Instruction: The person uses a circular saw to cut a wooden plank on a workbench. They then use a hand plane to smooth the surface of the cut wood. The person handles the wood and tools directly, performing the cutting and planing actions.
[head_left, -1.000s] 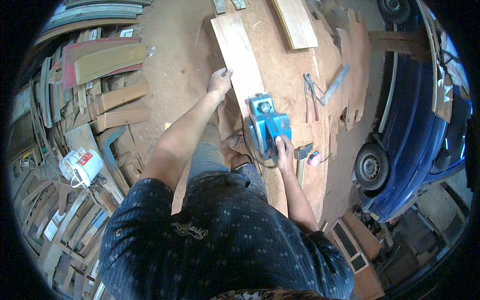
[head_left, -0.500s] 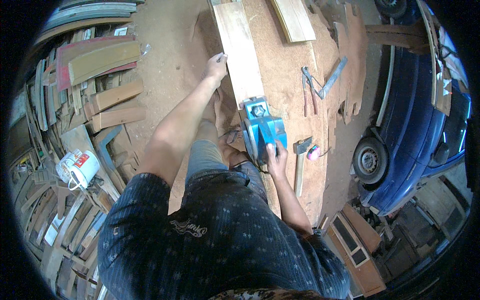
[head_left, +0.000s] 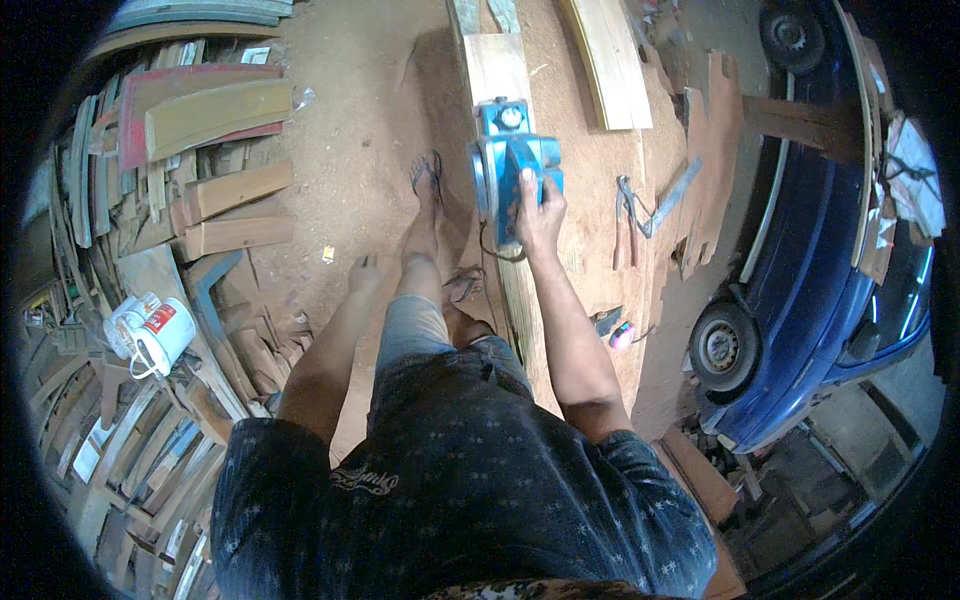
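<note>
Here the right hand (head_left: pixel 538 212) grips the blue electric planer (head_left: pixel 512 165) on the long pale wooden plank (head_left: pixel 497 75), at twelve o'clock. The left hand (head_left: pixel 362 275) hangs free at nine o'clock, fingers loose. Push it flat and slow, I think.

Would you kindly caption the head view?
Right hand grips a blue electric planer on a plank; left hand hangs free.

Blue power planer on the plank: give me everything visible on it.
The blue power planer is a boxy tool with a bright blue housing that looks like plastic, a round grey knob at its far end and a handle along the top. It sits flat on the long pale wooden plank, lengthwise along it, near the plank's far part. The right hand grips the handle from the near side. A dark cord loops down from its near end. The left hand hangs clear of it.
</note>
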